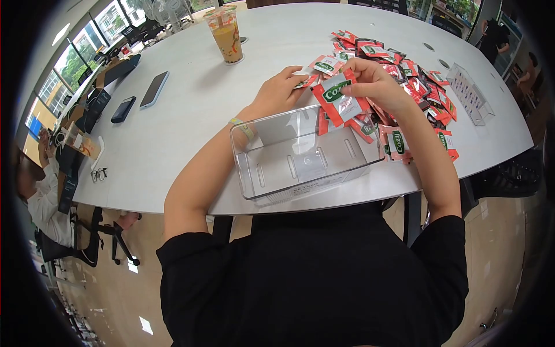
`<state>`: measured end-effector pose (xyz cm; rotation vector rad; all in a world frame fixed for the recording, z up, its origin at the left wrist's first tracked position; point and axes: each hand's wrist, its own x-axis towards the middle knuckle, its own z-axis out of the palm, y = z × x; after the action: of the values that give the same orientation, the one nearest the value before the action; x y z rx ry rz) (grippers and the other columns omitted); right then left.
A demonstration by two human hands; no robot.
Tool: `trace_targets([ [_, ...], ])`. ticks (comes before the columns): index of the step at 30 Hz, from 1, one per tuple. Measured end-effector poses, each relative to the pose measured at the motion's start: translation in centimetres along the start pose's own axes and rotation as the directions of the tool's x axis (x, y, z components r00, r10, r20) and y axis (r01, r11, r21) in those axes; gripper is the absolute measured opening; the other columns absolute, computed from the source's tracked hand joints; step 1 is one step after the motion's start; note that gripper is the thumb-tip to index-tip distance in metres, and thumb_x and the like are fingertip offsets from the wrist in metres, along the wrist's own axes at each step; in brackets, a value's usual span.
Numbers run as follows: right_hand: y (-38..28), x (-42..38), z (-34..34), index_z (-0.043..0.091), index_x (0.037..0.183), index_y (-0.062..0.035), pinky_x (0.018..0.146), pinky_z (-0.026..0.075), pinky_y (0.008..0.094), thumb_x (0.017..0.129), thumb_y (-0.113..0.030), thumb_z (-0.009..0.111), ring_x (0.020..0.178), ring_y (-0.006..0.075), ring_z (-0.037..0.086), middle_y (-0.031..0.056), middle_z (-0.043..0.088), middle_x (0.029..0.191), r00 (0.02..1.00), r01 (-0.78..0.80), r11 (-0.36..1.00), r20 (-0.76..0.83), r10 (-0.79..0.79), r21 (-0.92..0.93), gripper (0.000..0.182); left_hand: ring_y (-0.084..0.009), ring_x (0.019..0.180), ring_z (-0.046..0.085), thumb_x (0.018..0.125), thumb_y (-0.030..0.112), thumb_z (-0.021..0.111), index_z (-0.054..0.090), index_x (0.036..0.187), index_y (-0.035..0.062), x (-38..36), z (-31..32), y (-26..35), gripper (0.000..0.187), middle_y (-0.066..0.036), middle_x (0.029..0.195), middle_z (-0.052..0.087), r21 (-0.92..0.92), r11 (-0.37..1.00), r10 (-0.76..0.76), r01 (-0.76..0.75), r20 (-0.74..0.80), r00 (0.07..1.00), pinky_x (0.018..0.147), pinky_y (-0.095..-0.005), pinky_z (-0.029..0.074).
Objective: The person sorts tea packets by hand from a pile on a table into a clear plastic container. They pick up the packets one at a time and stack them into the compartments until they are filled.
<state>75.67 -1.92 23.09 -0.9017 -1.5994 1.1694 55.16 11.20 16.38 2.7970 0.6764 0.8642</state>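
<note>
Red-and-white sachet [337, 98] hanging pinched under right hand [376, 84] fingers, over clear bin [300, 159]; left hand [281, 89] fingers closing on another sachet [308, 81].

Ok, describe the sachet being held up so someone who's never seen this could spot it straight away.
On the white table, just beyond the clear plastic bin, the right hand pinches one red sachet. Unlike the sachets in the pile, it is lifted, facing the camera, showing a green logo.
</note>
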Motion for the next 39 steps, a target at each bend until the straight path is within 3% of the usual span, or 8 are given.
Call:
trace_targets([
  [12, 1.0, 0.3, 0.0, 0.049, 0.075, -0.0072, 0.082, 0.045, 0.0244, 0.069, 0.004, 0.062, 0.097, 0.0103, 0.055, 0.0056, 0.057, 0.104, 0.990, -0.008, 0.986, 0.136, 0.031, -0.165, 0.018, -0.0251, 0.094, 0.060, 0.081, 0.017, 0.058, 0.058, 0.112, 0.0110, 0.1, 0.4, -0.5, 0.032, -0.009, 0.123, 0.050, 0.011, 1.000, 0.017, -0.017, 0.005, 1.000, 0.079, -0.0337, 0.050],
  [20, 0.0, -0.3, 1.1, 0.051, 0.121, -0.0049, 0.086, 0.042, 0.0260, 0.063, 0.001, 0.060, 0.108, 0.0163, 0.051, 0.0096, 0.055, 0.114, 0.966, -0.096, 0.951, 0.205, 0.161, -0.292, 0.059, -0.0262, 0.096, 0.058, 0.080, 0.016, 0.058, 0.059, 0.110, 0.0080, 0.1, 0.4, -0.9, 0.030, -0.009, 0.115, 0.056, -0.023, 0.997, 0.076, -0.075, 0.042, 0.996, 0.081, -0.0332, 0.048],
  [24, 1.0, 0.5, -0.1, 0.052, 0.121, -0.0050, 0.087, 0.042, 0.0278, 0.069, -0.005, 0.060, 0.105, 0.0173, 0.053, 0.0104, 0.057, 0.112, 0.954, -0.053, 0.985, 0.284, 0.099, -0.165, 0.052, -0.0281, 0.095, 0.057, 0.077, 0.013, 0.057, 0.060, 0.107, 0.0067, 0.5, 0.0, -0.9, 0.031, -0.010, 0.108, 0.058, 0.001, 0.989, 0.146, -0.147, 0.024, 0.989, 0.082, -0.0375, 0.046],
  [26, 1.5, 0.8, -0.7, 0.054, 0.118, -0.0040, 0.086, 0.043, 0.0284, 0.076, -0.010, 0.059, 0.099, 0.0156, 0.054, 0.0099, 0.059, 0.106, 0.981, -0.076, 0.986, 0.188, 0.048, 0.146, 0.043, -0.0262, 0.103, 0.055, 0.077, 0.007, 0.057, 0.058, 0.111, 0.0070, 0.0, 0.1, -0.3, 0.034, -0.010, 0.113, 0.057, -0.029, 0.997, 0.066, -0.065, 0.025, 0.998, 0.087, -0.0342, 0.045],
  [28, 1.5, 0.7, -0.8, 0.055, 0.117, -0.0030, 0.083, 0.044, 0.0267, 0.081, -0.014, 0.059, 0.092, 0.0124, 0.056, 0.0083, 0.061, 0.101, 0.992, -0.128, 0.985, 0.036, 0.125, 0.115, 0.038, -0.0261, 0.106, 0.053, 0.075, 0.003, 0.055, 0.058, 0.114, 0.0120, -0.1, 0.1, -0.1, 0.040, -0.010, 0.118, 0.053, -0.051, 0.998, 0.044, -0.044, -0.001, 0.999, 0.089, -0.0347, 0.045],
  [31, 3.5, 1.6, -2.1, 0.054, 0.117, -0.0018, 0.068, 0.047, 0.0217, 0.085, -0.018, 0.060, 0.076, 0.0082, 0.056, 0.0066, 0.061, 0.098, 0.995, -0.051, 0.911, -0.099, 0.012, -0.410, 0.037, -0.0267, 0.107, 0.053, 0.073, 0.001, 0.055, 0.057, 0.117, 0.0192, 0.0, -0.2, 0.5, 0.048, -0.010, 0.126, 0.048, -0.002, 0.994, 0.109, -0.109, -0.093, 0.990, 0.088, -0.0346, 0.047],
  [36, 4.1, 3.4, -0.6, 0.051, 0.122, -0.0028, 0.060, 0.045, 0.0204, 0.082, -0.021, 0.063, 0.071, 0.0076, 0.054, 0.0058, 0.059, 0.095, 0.981, -0.107, 0.956, -0.184, 0.057, -0.273, 0.045, -0.0275, 0.106, 0.056, 0.069, -0.006, 0.053, 0.056, 0.120, 0.0260, 0.1, -0.4, 0.7, 0.060, -0.010, 0.133, 0.042, 0.051, 0.980, 0.201, -0.195, -0.174, 0.964, 0.079, -0.0335, 0.051],
  [39, 3.9, 4.0, -0.2, 0.049, 0.124, -0.0059, 0.057, 0.044, 0.0198, 0.081, -0.017, 0.065, 0.073, 0.0080, 0.054, 0.0052, 0.056, 0.091, 0.988, -0.011, 0.944, -0.151, -0.041, -0.329, 0.047, -0.0277, 0.103, 0.057, 0.069, -0.006, 0.052, 0.055, 0.122, 0.0210, 0.3, -0.3, 0.5, 0.060, -0.011, 0.135, 0.039, 0.123, 0.952, 0.301, -0.281, -0.201, 0.932, 0.077, -0.0336, 0.052],
])
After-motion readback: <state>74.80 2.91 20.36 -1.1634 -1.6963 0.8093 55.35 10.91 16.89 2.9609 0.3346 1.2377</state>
